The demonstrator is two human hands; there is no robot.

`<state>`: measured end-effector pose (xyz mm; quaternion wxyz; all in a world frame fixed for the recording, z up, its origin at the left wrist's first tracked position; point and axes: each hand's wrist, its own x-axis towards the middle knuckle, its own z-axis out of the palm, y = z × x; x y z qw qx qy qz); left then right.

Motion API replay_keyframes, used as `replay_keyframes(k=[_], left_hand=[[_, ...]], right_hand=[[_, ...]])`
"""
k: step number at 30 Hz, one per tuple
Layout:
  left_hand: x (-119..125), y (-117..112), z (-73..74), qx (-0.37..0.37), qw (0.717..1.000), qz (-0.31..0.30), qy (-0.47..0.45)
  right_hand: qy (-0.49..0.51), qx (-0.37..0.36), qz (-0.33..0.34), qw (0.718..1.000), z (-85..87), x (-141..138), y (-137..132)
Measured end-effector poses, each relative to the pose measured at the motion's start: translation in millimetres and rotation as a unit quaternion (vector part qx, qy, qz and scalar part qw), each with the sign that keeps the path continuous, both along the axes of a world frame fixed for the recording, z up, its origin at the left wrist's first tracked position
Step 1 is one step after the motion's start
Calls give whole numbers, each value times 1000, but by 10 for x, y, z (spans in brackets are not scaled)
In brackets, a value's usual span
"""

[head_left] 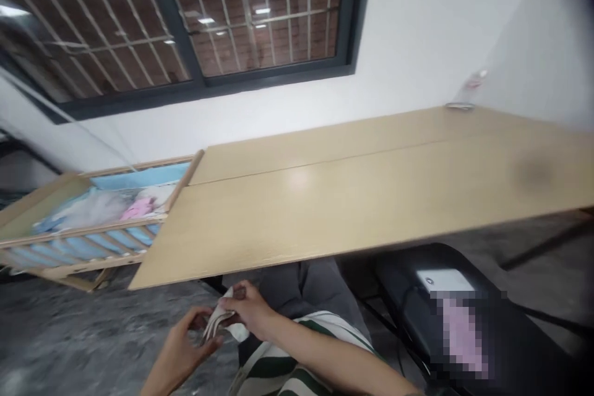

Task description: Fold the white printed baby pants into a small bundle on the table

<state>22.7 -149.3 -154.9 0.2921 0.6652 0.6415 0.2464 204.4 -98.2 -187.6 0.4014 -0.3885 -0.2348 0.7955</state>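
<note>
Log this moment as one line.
right hand: holding folded white item | left hand: at its lower end, grip unclear | table: crib at left end

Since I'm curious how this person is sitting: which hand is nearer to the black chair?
Right. The right hand is left of the black chair, apart from it; the left hand is farther left, beyond the right one.

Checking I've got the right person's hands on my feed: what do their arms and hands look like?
The left hand and right hand are bare, with no gloves. The right forearm shows long and uncovered, with no sleeve over most of it; less of the left arm is in view. The person's top has white and dark green stripes. I can't make out any markings.
</note>
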Motion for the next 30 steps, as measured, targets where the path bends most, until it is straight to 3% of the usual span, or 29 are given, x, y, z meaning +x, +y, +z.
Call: replay_keyframes(k=[4,9,12,15,19,22,27,30], left_hand=[[109,-16,145,-51,994,-10,-98],[85,-1,217,-49,987,-7,-156],[84,8,274,-23,985,15,-169],[73,13,387,18,987,41,-154],[-65,-4,614,64,991,61,-104],[-285,-62,810,118,983,117,-75],[-616,-236,1125,228,946,230,-31],[-659,-321,1272,299,919,254,-23]], right_hand=[[60,-49,-46,996,-43,89,22],[62,-33,-40,997,-38,178,36],[10,14,1,1000,69,179,1],[-68,129,60,988,224,134,-45],[-159,313,95,931,397,27,-61],[-241,400,106,878,500,5,-28],[-307,517,145,786,705,139,31],[-290,587,139,743,811,212,31]])
